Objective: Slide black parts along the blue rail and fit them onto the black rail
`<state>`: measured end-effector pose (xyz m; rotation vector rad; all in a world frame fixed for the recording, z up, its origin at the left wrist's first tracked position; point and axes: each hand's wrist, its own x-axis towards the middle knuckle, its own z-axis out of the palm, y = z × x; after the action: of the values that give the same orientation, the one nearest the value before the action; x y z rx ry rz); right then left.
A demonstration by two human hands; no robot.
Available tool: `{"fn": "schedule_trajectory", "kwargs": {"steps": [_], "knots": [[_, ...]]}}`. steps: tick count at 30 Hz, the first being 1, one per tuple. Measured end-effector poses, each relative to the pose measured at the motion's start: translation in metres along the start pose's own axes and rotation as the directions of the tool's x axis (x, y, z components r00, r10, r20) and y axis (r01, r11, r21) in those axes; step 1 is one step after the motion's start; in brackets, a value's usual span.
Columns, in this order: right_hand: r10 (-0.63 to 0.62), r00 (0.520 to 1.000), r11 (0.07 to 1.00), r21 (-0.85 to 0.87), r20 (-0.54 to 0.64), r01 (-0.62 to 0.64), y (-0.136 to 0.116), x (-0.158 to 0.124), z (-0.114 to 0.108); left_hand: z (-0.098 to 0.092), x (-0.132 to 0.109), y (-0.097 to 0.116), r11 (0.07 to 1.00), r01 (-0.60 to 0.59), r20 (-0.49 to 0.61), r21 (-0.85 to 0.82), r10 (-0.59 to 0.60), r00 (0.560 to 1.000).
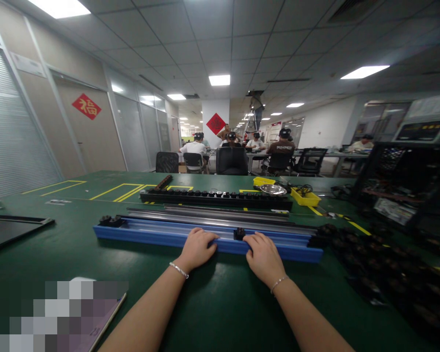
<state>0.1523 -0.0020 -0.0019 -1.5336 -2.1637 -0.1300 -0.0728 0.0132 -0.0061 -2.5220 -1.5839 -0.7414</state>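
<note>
A long blue rail (150,233) lies across the green table (212,303) in front of me. My left hand (197,247) rests on its near edge with fingers curled over it. My right hand (263,252) lies beside it on the same rail, its fingertips touching a small black block (239,233) seated in the rail's channel. Other black blocks (110,221) sit at the rail's left end. Behind it lie grey metal rails (212,215) and a black strip (212,198) studded with black pieces.
A heap of black parts (385,269) covers the table at right, below a black crate (407,183). Yellow trays (306,197) and a metal bowl (273,189) stand at the back. A black tray (11,230) lies at left. Several people sit at far desks.
</note>
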Motion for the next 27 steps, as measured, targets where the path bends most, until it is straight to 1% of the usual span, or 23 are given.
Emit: {"fn": "schedule_trajectory", "kwargs": {"steps": [9, 27], "knots": [[0.074, 0.996, 0.997, -0.021, -0.041, -0.075, 0.013, -0.002, -0.004, -0.001, 0.0, 0.0, 1.0, 0.008, 0.006, -0.007, -0.008, 1.0], [0.077, 0.995, 0.997, -0.006, -0.062, -0.078, 0.017, -0.001, -0.002, 0.0, 0.0, 0.0, 1.0, 0.006, 0.009, -0.012, -0.005, 1.0]]}}
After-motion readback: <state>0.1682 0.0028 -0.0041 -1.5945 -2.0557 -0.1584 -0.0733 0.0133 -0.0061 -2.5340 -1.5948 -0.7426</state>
